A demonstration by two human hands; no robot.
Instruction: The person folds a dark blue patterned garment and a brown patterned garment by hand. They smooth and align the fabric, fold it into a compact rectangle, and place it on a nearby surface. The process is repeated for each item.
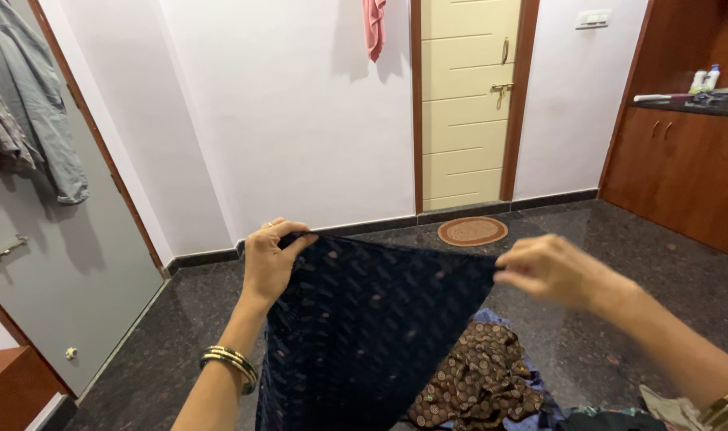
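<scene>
One dark navy cloth (364, 319) held up in mid-air over the floor, stretched between two hands along its top edge; fabric carries small repeated pale and reddish dots, hangs slack below the edge and runs out of frame at the near side. Left hand (269, 259): fingers clamped together on the cloth's left corner, knuckles up. Right hand (549, 270): fingers pinched shut on the right corner, slightly blurred. Bangles: two gold on the left wrist (231, 365); count on the right wrist cannot be told, partly cut off at the frame edge. On the dark speckled floor (619, 263), below and right of the held cloth, one heap of crumpled clothing (480, 383), brown print on top, blue beneath. Far side: one cream door (468, 96), one round mat (472, 231) in front of it, one pink garment (373, 28) hanging on the white wall. Far right: one wooden cabinet (683, 168). Left: grey clothes (24, 96) hanging on a grey door.
</scene>
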